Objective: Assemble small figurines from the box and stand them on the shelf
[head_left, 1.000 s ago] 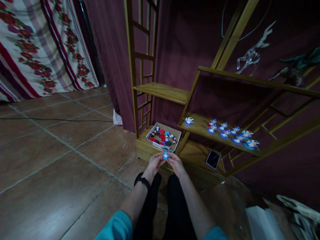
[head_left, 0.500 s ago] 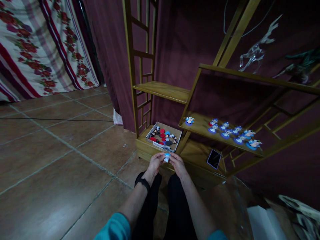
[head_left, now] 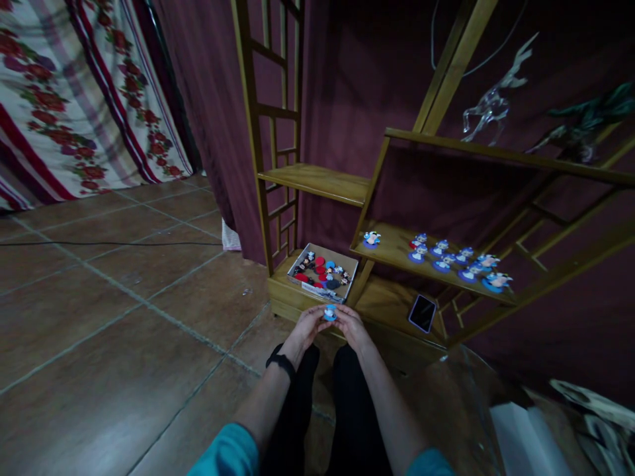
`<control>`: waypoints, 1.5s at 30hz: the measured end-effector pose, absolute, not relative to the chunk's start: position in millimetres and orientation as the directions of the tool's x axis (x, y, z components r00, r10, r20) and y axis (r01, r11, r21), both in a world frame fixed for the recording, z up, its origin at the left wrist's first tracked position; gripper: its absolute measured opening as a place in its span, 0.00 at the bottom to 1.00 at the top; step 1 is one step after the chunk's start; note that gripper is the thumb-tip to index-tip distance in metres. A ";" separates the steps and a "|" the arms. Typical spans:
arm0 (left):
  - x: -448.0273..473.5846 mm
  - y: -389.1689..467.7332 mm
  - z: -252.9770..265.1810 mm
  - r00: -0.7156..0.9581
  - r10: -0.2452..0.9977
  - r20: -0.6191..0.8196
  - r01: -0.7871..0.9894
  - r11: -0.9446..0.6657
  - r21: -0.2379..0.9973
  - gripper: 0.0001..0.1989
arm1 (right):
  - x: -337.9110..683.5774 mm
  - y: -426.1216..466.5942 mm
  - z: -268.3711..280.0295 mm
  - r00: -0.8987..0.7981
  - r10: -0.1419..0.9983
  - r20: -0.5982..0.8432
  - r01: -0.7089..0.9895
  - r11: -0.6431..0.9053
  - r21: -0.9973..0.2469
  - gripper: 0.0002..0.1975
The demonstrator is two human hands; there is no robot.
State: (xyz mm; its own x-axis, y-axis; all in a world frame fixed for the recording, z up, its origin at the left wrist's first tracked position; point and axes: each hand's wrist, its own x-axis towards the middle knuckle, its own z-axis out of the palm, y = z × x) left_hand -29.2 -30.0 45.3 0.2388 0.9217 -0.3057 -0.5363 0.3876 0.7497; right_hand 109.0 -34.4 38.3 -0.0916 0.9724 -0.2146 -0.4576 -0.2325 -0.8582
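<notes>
A small blue-and-white toy figurine (head_left: 330, 313) is held between my two hands, in front of the low wooden shelf unit. My left hand (head_left: 311, 324) pinches it from the left side, and my right hand (head_left: 350, 324) grips it from the right. Just beyond my fingers lies a shallow cardboard box (head_left: 350, 266) with several small figures and red, blue and dark round pieces in it. On the raised shelf (head_left: 391, 246) to the right stand several similar figurines (head_left: 443, 262) on blue or purple bases, one of them apart at the left end.
A phone or tablet (head_left: 423, 313) with a dark screen lies on the lower shelf. Above stand a clear glass animal statue (head_left: 489, 109) and a dark green one (head_left: 585, 125). A black cable (head_left: 109, 244) crosses the tiled floor. White packaging (head_left: 520, 436) sits at lower right.
The figurine has been turned in my fingers; a blue disc-like part now shows at its bottom. Both hands stay closed on it. The view has shifted slightly.
</notes>
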 end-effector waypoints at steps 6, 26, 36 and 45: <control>-33.3 -28.7 46.6 0.290 0.886 -0.362 -0.509 0.463 0.726 0.07 | 111.4 -35.8 36.9 -0.150 0.963 -0.222 -0.467 -0.267 -0.843 0.17; -29.4 -17.3 32.4 0.226 0.876 -0.425 -0.610 0.468 0.639 0.06 | 107.1 -25.2 29.2 -0.084 0.965 -0.248 -0.475 -0.257 -0.841 0.13; -28.5 -22.3 39.9 0.268 0.903 -0.336 -0.623 0.429 0.655 0.14 | 109.0 -23.5 27.3 -0.065 0.968 -0.242 -0.514 -0.240 -0.823 0.12; -29.1 -23.1 38.8 0.239 0.919 -0.312 -0.641 0.391 0.660 0.18 | 110.5 -26.0 26.7 -0.070 0.979 -0.189 -0.532 -0.197 -0.824 0.14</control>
State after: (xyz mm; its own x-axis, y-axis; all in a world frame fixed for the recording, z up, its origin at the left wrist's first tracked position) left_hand -29.1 -23.1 38.8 0.2391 0.9193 -0.3125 -0.6412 0.3912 0.6602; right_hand 110.5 -26.0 26.7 -0.0699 0.9794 -0.1894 -0.5316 -0.1972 -0.8237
